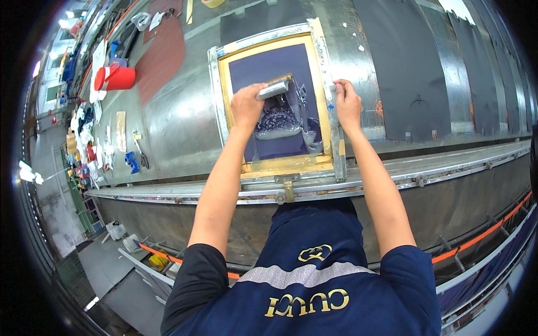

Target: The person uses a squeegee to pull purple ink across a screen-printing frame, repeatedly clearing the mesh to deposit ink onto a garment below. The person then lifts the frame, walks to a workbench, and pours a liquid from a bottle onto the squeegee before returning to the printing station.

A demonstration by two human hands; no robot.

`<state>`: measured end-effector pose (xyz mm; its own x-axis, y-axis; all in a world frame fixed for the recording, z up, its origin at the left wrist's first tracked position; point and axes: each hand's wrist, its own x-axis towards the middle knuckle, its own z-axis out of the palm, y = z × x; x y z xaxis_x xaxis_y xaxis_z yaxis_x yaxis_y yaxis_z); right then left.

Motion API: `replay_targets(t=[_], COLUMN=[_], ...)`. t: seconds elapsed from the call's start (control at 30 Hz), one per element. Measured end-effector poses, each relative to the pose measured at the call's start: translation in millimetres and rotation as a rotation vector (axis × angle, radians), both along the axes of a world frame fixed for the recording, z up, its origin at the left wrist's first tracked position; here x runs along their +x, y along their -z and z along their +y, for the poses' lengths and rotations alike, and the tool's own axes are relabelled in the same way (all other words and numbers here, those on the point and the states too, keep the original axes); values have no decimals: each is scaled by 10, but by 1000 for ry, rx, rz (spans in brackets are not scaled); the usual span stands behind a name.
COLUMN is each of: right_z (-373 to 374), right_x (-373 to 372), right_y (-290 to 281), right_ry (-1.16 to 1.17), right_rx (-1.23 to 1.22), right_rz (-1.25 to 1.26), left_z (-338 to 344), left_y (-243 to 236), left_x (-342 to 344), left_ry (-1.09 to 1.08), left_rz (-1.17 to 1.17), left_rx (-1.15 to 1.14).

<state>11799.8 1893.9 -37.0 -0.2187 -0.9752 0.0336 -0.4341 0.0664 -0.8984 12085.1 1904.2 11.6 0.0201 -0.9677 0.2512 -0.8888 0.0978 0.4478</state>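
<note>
A printing screen (pixel 327 73) with a metal frame, yellow border and dark purple mesh lies on the metal table. My left hand (pixel 246 105) is closed round a squeegee (pixel 272 89) with a metal handle, held over the upper middle of the mesh. Translucent, bubbly paste (pixel 278 130) is spread below and to the right of the squeegee. My right hand (pixel 348 103) has its curled fingers on the right rail of the frame, gripping it.
A red jug (pixel 114 78), scissors (pixel 143 157), blue tool (pixel 132 162) and rags (pixel 85 129) sit at left on the table (pixel 174 145). Dark sheets (pixel 420 73) lie to the right. A metal rail (pixel 409 179) runs along the near edge.
</note>
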Motion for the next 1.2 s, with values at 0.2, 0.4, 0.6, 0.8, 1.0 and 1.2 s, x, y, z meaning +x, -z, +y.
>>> replay_targets(t=[0.2, 0.4, 0.6, 0.8, 1.0, 1.2], right_z=[1, 12, -16, -181, -86, 24], right_x=[-26, -31, -76, -62, -15, -40], right_y=[-70, -213, -294, -285, -333, -637], right_ry=[-7, -15, -66, -80, 8, 6], right_rx=[0, 31, 54, 191, 41, 79], right_rz=[-2, -18, 5, -14, -57, -67], left_z=[-172, 621, 1627, 2240, 2844, 2238], left_y=[-194, -131, -170, -341, -512, -892], left_x=[-31, -154, -310, -362, -358, -46], left_ry=[5, 103, 123, 143, 175, 102], left_rz=[-135, -109, -119, -141, -191, -275], left_rx=[168, 17, 42, 24, 88, -121])
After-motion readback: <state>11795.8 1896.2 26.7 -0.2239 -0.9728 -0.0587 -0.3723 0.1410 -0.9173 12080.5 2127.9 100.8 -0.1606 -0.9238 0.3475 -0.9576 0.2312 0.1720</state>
